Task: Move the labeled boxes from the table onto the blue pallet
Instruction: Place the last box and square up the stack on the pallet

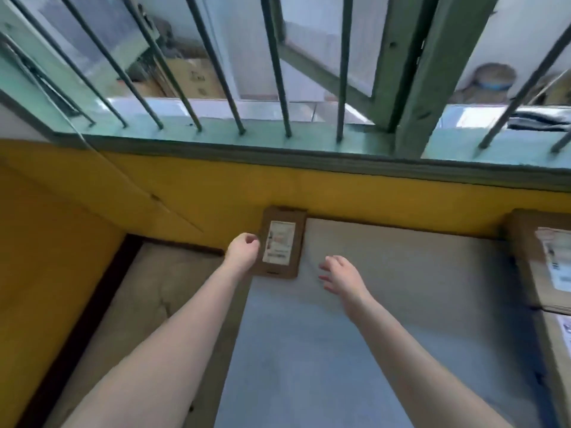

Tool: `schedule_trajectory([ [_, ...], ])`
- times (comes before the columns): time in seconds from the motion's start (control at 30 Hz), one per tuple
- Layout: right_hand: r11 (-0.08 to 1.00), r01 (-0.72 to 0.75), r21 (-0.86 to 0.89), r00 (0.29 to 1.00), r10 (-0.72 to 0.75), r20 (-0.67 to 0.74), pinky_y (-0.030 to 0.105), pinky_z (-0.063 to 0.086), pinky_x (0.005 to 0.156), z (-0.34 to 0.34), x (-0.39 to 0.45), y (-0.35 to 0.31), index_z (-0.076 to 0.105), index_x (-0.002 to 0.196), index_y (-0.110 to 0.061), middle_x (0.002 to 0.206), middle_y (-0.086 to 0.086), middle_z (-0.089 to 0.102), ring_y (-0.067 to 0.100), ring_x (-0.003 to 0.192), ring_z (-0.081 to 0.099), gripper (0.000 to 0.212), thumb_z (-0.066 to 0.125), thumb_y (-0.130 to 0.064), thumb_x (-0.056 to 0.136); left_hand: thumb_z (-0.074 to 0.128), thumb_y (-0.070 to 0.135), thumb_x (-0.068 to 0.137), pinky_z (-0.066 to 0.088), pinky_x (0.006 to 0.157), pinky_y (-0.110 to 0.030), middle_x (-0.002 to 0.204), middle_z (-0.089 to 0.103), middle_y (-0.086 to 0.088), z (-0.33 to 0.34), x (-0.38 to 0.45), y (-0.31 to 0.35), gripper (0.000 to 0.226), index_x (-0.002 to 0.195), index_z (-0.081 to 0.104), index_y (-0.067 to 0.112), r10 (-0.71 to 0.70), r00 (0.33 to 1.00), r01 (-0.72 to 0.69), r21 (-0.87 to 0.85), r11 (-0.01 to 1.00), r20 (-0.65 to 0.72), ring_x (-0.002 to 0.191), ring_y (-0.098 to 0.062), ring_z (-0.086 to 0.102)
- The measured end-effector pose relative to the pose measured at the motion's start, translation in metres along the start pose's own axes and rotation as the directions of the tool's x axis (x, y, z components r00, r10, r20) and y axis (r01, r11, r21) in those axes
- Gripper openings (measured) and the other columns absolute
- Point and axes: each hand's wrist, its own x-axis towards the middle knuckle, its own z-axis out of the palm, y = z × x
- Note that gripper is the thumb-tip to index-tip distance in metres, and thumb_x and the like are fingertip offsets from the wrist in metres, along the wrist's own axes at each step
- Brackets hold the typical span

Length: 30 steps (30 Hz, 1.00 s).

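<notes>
A grey-blue surface (pixel 309 350) fills the lower middle of the frame, butting against the yellow wall. A small labelled box (pixel 279 245) lies flat at its far left corner. Two larger labelled boxes (pixel 543 261) sit at the right edge.

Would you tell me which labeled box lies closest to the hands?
The small box against the yellow wall, beside the left hand; the others sit at the far right.

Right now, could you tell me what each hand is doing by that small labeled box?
Left hand: fingers loosely curled beside the small labeled box's left edge; grip cannot be told.
Right hand: open, fingers spread, holding nothing, apart from the box.
</notes>
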Motion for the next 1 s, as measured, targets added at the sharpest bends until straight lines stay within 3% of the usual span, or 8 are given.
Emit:
schedule_trajectory([
  [0.13, 0.984, -0.077, -0.163, 0.997, 0.078, 0.002, 0.042, 0.045, 0.105, 0.051, 0.046, 0.018, 0.05, 0.139, -0.016, 0.14, 0.009, 0.054, 0.026, 0.122, 0.055, 0.045, 0.044, -0.036, 0.099, 0.05, 0.026, 0.094, 0.041, 0.1, -0.034, 0.139, 0.054, -0.014, -0.001, 0.037, -0.035, 0.05, 0.139, 0.047, 0.005, -0.005, 0.999, 0.002, 0.092, 0.996, 0.033, 0.126, -0.033, 0.051],
  [0.23, 0.978, -0.123, -0.168, 0.992, 0.124, 0.0, 0.045, 0.039, 0.111, 0.076, 0.068, 0.027, 0.037, 0.148, -0.016, 0.149, 0.009, 0.044, 0.029, 0.134, 0.045, 0.05, 0.043, -0.032, 0.1, 0.051, 0.022, 0.094, 0.037, 0.093, -0.027, 0.14, 0.053, -0.011, 0.011, 0.051, -0.054, 0.049, 0.14, 0.045, 0.006, -0.027, 0.995, 0.024, 0.029, 0.999, 0.093, 0.125, -0.03, 0.05],
  [0.37, 0.99, -0.107, -0.089, 0.994, 0.106, -0.018, 0.041, 0.048, 0.1, 0.087, 0.076, 0.039, 0.052, 0.127, -0.026, 0.132, 0.009, 0.061, 0.027, 0.114, 0.058, 0.031, 0.053, -0.027, 0.096, 0.054, 0.025, 0.094, 0.037, 0.091, -0.026, 0.139, 0.053, -0.009, 0.028, 0.053, -0.062, 0.054, 0.144, 0.04, 0.011, -0.069, 0.986, 0.081, -0.073, 0.994, 0.152, 0.127, -0.03, 0.051],
  [0.47, 0.994, -0.106, 0.008, 0.991, 0.106, -0.077, 0.042, 0.049, 0.094, 0.076, 0.07, 0.046, 0.042, 0.138, -0.03, 0.123, -0.005, 0.058, 0.018, 0.1, 0.055, 0.049, 0.057, -0.021, 0.092, 0.054, 0.029, 0.092, 0.05, 0.091, -0.033, 0.12, 0.061, -0.004, 0.035, 0.046, -0.06, 0.048, 0.138, 0.049, 0.015, -0.07, 0.982, 0.089, -0.103, 0.991, 0.173, 0.113, -0.028, 0.06],
  [0.63, 0.947, -0.013, 0.322, 0.99, 0.057, -0.126, 0.038, 0.058, 0.078, 0.026, 0.026, 0.034, 0.044, 0.127, -0.027, 0.12, 0.01, 0.061, 0.029, 0.101, 0.066, 0.041, 0.054, -0.004, 0.094, 0.058, 0.032, 0.089, 0.055, 0.091, -0.038, 0.118, 0.064, -0.004, 0.049, 0.013, -0.033, 0.041, 0.127, 0.052, 0.016, -0.019, 0.972, 0.076, -0.239, 0.968, 0.233, 0.099, -0.021, 0.065],
  [0.77, 0.937, 0.104, 0.333, 0.98, -0.041, -0.193, 0.044, 0.057, 0.086, -0.037, -0.025, 0.026, 0.049, 0.128, -0.028, 0.12, 0.016, 0.062, 0.029, 0.1, 0.065, 0.039, 0.056, -0.008, 0.096, 0.059, 0.029, 0.094, 0.057, 0.087, -0.038, 0.124, 0.062, -0.007, 0.067, -0.026, 0.02, 0.05, 0.139, 0.042, 0.013, 0.139, 0.95, -0.021, -0.388, 0.921, 0.279, 0.101, -0.022, 0.068],
  [0.87, 0.934, 0.155, 0.321, 0.974, -0.091, -0.208, 0.048, 0.054, 0.095, -0.097, -0.069, 0.03, 0.05, 0.133, -0.028, 0.122, 0.017, 0.064, 0.032, 0.108, 0.065, 0.04, 0.055, -0.01, 0.097, 0.062, 0.032, 0.092, 0.062, 0.074, -0.037, 0.122, 0.062, -0.005, 0.088, -0.061, 0.066, 0.064, 0.148, 0.029, 0.032, 0.247, 0.925, -0.102, -0.437, 0.894, 0.288, 0.098, -0.024, 0.07],
  [1.0, 0.902, 0.23, 0.366, 0.954, -0.135, -0.268, 0.046, 0.055, 0.093, -0.188, -0.123, 0.049, 0.051, 0.132, -0.031, 0.118, 0.011, 0.068, 0.029, 0.11, 0.066, 0.04, 0.058, -0.015, 0.096, 0.061, 0.022, 0.094, 0.062, 0.068, -0.039, 0.12, 0.067, -0.008, 0.146, -0.123, 0.122, 0.049, 0.138, 0.041, 0.033, 0.353, 0.87, -0.179, -0.446, 0.877, 0.344, 0.09, -0.025, 0.073],
])
